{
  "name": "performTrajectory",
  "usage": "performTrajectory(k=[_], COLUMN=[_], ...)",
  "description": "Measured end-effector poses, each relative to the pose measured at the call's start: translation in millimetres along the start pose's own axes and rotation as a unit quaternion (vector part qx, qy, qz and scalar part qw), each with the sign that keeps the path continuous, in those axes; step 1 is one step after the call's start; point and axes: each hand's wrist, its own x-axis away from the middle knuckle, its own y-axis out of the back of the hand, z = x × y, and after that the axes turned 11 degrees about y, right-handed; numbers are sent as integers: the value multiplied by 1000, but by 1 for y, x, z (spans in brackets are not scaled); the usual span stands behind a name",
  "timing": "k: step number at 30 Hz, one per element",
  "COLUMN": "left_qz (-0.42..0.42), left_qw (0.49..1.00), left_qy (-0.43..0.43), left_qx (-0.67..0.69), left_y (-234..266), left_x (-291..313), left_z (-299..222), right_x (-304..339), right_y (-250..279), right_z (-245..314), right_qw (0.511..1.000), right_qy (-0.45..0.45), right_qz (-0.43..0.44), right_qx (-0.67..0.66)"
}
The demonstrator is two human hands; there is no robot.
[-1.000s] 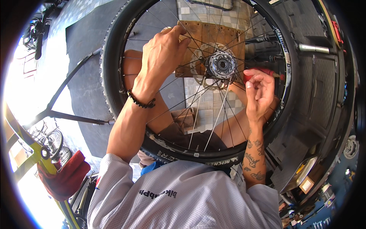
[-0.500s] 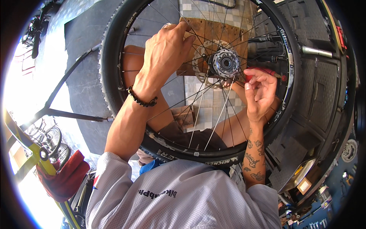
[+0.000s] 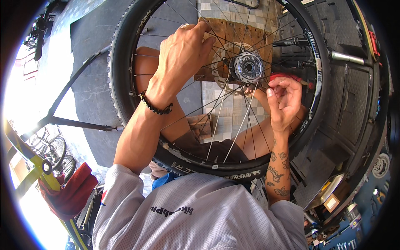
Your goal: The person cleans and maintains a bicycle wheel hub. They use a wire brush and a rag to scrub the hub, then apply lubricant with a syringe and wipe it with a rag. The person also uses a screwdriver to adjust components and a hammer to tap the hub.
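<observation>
A bicycle wheel [image 3: 121, 50] with a black knobby tyre stands before me, tipped so that its hub [image 3: 248, 67] faces me. Behind the hub sits a brake rotor [image 3: 218, 68], seen through thin dark and silver spokes. My left hand [image 3: 181, 50] reaches over the rim, fingers curled and thumb close to the index finger around a spoke left of the hub. To the right of the hub, my right hand [image 3: 285, 100] has curled fingers, with thumb and index tips close together beside the spokes; what lies between them is too small to make out.
A worn wooden board [image 3: 237, 31] lies behind the wheel. Black tool cases [image 3: 341, 104] line the right side, with tools at the lower right. At left stand a yellow-green bicycle frame [image 3: 50, 179] with a red cloth [image 3: 73, 191] and a dark metal stand [image 3: 79, 77].
The hub and rotor have shifted slightly to the right. My right hand's thumb and index tips have come a little closer together. My left hand stays nearly in place.
</observation>
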Motion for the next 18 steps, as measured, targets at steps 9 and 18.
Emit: performTrajectory(k=[9,18], left_qz=[-7,27], left_qw=[1000,1000], left_qy=[-11,9], left_qx=[0,4], left_y=[0,3], left_x=[1,1], left_z=[1,-4], right_x=[0,1], right_y=[0,0], right_z=[0,0], right_qw=[1000,1000], right_qy=[-5,-8], right_qz=[3,3], right_qx=[8,0])
